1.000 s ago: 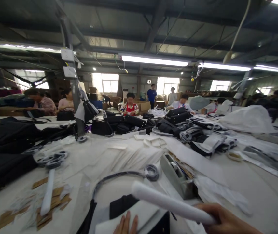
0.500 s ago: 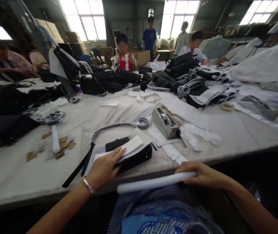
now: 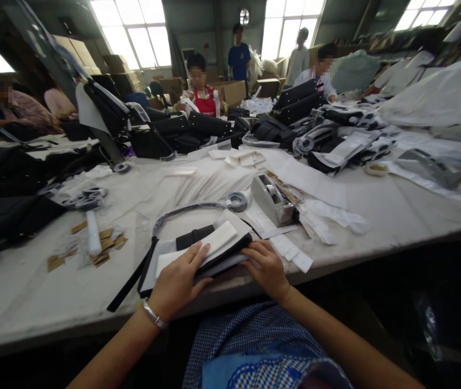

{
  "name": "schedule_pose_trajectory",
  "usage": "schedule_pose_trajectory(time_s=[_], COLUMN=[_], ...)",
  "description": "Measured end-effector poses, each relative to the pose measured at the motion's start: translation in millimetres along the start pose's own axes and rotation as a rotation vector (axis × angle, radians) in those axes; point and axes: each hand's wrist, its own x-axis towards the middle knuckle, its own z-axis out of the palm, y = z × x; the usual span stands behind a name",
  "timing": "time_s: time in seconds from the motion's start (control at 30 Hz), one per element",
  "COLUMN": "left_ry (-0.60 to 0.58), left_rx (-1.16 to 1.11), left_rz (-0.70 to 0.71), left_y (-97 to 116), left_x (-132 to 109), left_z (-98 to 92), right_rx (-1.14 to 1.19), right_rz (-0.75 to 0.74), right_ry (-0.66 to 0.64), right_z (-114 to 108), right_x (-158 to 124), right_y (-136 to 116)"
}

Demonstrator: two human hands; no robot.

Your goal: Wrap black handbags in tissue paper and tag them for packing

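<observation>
A black bag (image 3: 238,244) lies near the table's front edge, with a folded white sheet (image 3: 224,240) on top and a strap (image 3: 133,281) trailing off its left side. My left hand (image 3: 178,278) grips the bag's front side, fingers over the white sheet and thumb at the front edge. At the bag's right end, my right hand (image 3: 266,267) has its fingers on the upper edge and its thumb lower down. Between the two hands, a pale strip, apparently the white foam tube (image 3: 230,263), shows along the bag's front opening; most of it is hidden.
A grey tape dispenser (image 3: 273,200) and a coiled wrapped cord (image 3: 236,201) stand beyond the bag. White strips (image 3: 291,251) lie to the right. Another white tube (image 3: 93,232) rests on brown card pieces at left. Black bags (image 3: 210,124) are heaped farther back, where several people work.
My right hand has moved left and up from the table edge to the bag, bringing the white foam tube against its front. My left hand stays on the bag.
</observation>
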Motion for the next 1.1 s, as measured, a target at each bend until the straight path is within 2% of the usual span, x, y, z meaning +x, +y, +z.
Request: schedule_pose_trajectory(time_s=[0.13, 0.23, 0.3, 0.4, 0.5, 0.6, 0.7, 0.8, 0.93, 1.1], left_ry=[0.080, 0.129, 0.153, 0.165, 0.157, 0.139, 0.117, 0.096, 0.103, 0.203], left_rx=[0.032, 0.047, 0.044, 0.022, -0.004, 0.009, 0.049, 0.073, 0.090, 0.117], left_rz=[0.008, 0.013, 0.012, -0.007, -0.040, -0.061, -0.098, -0.141, -0.164, -0.127], left_y=[1.1, 3.4, 5.2, 8.5, 13.4, 18.6, 25.2, 37.3, 52.5, 48.9], left_x=[-4.4, -7.2, -8.6, -9.3, -9.1, -8.7, -6.2, 0.3, 9.2, 9.1], left_z=[15.2, 23.7, 27.5, 30.7, 31.6, 32.2, 32.7, 31.5, 33.3, 50.0], right_rx=[-0.098, -0.057, -0.038, -0.103, -0.228, -0.266, -0.185, -0.123, -0.079, 0.043], right_rz=[-0.059, -0.050, -0.065, -0.183, -0.301, -0.413, -0.496, -0.444, -0.325, -0.264], right_ry=[0.109, 0.179, 0.177, -0.006, -0.213, -0.358, -0.441, -0.414, -0.344, -0.323], right_z=[-1.1, -10.8, -19.4, -29.7, -29.5, -17.3, 0.0, 11.9, 16.5, 9.6], right_x=[-5.3, -3.9, 0.3, 11.9, 27.8, 41.5, 44.9, 36.7, 24.7, 19.0], right_y=[-0.1, 1.6, 2.1, 0.2, -3.0, -0.2, 10.8, 19.4, 16.1, 8.5])
